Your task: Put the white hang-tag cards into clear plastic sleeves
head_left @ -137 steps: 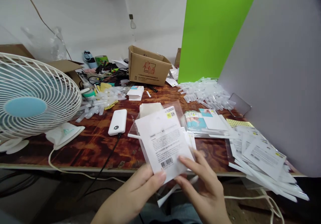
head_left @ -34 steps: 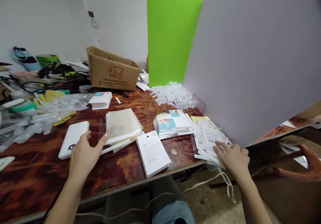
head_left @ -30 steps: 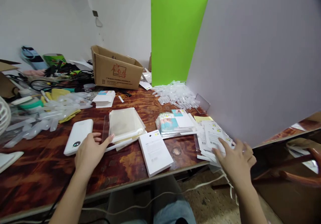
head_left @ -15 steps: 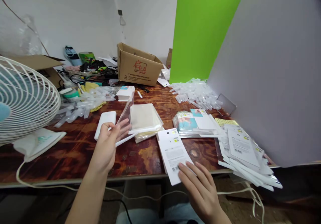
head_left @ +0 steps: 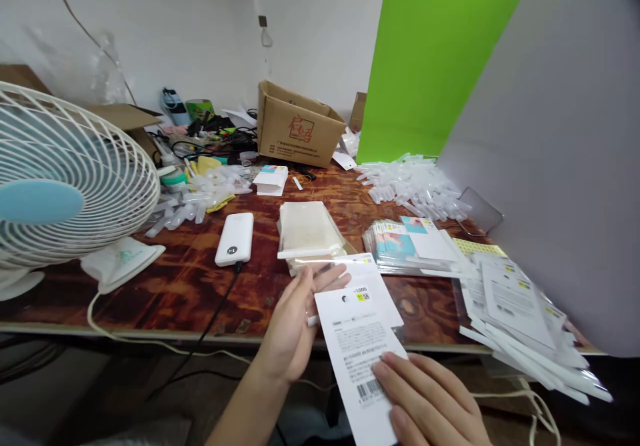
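Note:
My right hand (head_left: 433, 396) grips a white printed card (head_left: 350, 349) with a barcode, a hang hole and a yellow price mark. Its fingers lie over the lower right of the card. My left hand (head_left: 295, 326) is closed on a clear plastic bag, most of it hidden behind the hand and card; a bit of its white edge strip (head_left: 313, 321) shows. The card's top end is right beside the left fingers; whether it is inside the bag I cannot tell. Another white card (head_left: 380, 293) lies behind. Beyond them is a stack of clear bags (head_left: 307, 227).
On the right are bagged cards (head_left: 400, 246) and a loose pile of packed cards (head_left: 513, 299) overhanging the table edge. Translucent plastic pieces (head_left: 415, 183) lie behind. Leftward are a white power bank (head_left: 236, 233) with a cable and a fan (head_left: 75, 186). A cardboard box (head_left: 300, 126) stands at the back.
My right hand has lifted a card off the table edge and brought it nearer. My left hand has moved right with the clear bag, up to the card. The view has turned somewhat left.

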Motion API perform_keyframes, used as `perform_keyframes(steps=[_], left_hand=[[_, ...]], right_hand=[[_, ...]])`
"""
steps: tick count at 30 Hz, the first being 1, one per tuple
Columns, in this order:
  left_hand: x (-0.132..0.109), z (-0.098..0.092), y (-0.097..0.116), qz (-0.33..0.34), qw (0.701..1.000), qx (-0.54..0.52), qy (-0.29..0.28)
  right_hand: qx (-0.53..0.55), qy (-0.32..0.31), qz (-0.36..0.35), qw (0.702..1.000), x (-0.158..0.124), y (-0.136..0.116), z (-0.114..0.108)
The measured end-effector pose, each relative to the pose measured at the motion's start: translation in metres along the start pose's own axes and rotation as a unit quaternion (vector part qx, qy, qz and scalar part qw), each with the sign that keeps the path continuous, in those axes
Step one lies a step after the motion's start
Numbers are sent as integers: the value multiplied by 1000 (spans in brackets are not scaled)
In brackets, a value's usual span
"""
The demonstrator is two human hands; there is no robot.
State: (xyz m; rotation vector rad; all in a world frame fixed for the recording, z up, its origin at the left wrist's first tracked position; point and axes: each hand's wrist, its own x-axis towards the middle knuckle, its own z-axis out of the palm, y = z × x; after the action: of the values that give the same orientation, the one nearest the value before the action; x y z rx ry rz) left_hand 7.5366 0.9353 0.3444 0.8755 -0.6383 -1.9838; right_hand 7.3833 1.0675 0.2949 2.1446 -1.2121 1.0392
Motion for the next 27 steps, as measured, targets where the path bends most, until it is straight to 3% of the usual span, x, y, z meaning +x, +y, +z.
perform_keyframes(steps=[7,10,14,18,23,27], left_hand=[[-12,4,-2,-54,998,-4,-11],[-19,3,-6,-84,996,-23,-23],[-19,-2,-1,-49,998,-38,-14],[-23,2,-3,-56,996,-31,-54],[-42,6,-20,-86,988,-27,-128],[-50,1,-22,-73,986,49,-143]], right_hand=[[-5,9,-74,997,19,13,18],[-29,20,-69,997,20,15,19],[-31,18,-45,998,16,9,10],[-54,-11,-61,997,16,7,10],[9,78,91,993,26,6,14],[83,123,256,955,24,3,11]])
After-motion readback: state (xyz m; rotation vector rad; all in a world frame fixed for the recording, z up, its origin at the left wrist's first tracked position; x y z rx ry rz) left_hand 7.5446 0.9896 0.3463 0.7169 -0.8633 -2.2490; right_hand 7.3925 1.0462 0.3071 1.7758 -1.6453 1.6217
